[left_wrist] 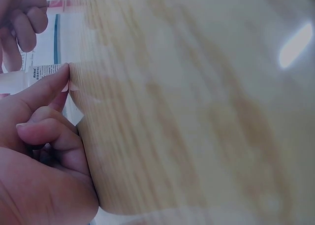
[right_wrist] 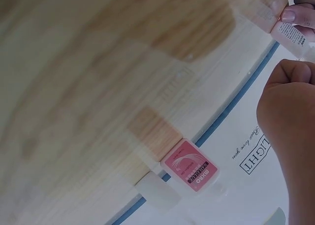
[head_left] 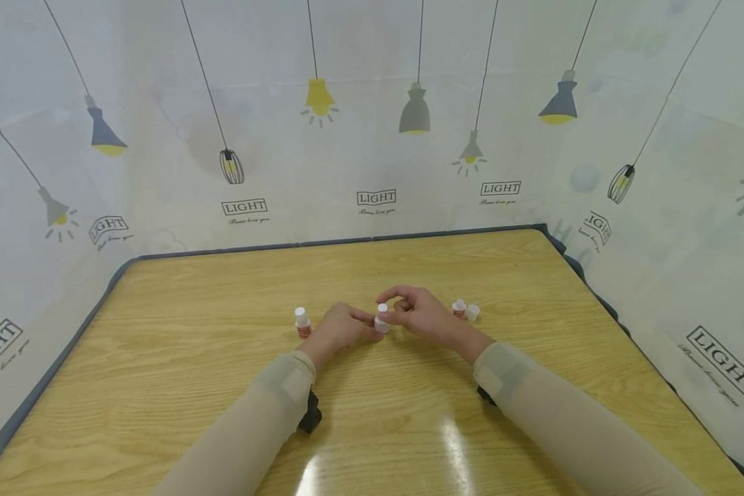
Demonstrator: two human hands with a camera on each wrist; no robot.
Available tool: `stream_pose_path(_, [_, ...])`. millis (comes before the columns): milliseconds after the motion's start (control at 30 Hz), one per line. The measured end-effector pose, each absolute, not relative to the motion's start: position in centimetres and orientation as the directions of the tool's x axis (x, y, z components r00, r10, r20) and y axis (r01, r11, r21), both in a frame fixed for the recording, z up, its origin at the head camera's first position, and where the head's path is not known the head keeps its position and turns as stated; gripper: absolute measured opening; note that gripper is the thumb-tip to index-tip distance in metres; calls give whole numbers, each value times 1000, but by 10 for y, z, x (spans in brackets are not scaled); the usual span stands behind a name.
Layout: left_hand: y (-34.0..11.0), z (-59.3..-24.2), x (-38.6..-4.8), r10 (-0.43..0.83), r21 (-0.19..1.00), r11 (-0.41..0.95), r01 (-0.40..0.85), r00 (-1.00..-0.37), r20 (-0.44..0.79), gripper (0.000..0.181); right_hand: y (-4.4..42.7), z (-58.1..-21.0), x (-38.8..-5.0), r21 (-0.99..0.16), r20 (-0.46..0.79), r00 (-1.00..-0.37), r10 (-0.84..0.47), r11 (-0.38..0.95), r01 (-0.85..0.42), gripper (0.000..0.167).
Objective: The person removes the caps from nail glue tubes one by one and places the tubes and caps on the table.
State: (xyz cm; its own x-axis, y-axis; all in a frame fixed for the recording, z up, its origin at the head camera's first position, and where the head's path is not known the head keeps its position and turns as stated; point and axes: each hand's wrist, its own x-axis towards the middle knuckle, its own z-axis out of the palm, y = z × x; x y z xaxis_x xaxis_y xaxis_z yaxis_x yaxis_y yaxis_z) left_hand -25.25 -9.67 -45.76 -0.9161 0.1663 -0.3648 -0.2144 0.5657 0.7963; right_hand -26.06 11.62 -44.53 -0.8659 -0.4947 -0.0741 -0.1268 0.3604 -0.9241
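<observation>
Head view | bottle upright on surface, long axis vertical | my left grip pinches it low from the left | my right grip, higher, pinches its cap from the right

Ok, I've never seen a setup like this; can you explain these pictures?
There's no machine: a person works bare-handed. The wide view comes from the head; the close ones from each wrist. On the wood-grain table stand a capped left bottle, a middle bottle and an uncapped right bottle beside a loose cap. The left grip pinches the middle bottle low down; the right grip is at its white cap, though whether it holds it is unclear.
</observation>
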Motion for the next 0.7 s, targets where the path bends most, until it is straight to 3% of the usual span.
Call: stream_pose_path(700, [-97, -459, -253, 174, 799, 564, -209, -916, -362, 36, 117, -446, -260, -922, -70, -868, -491, 364, -132, 36])
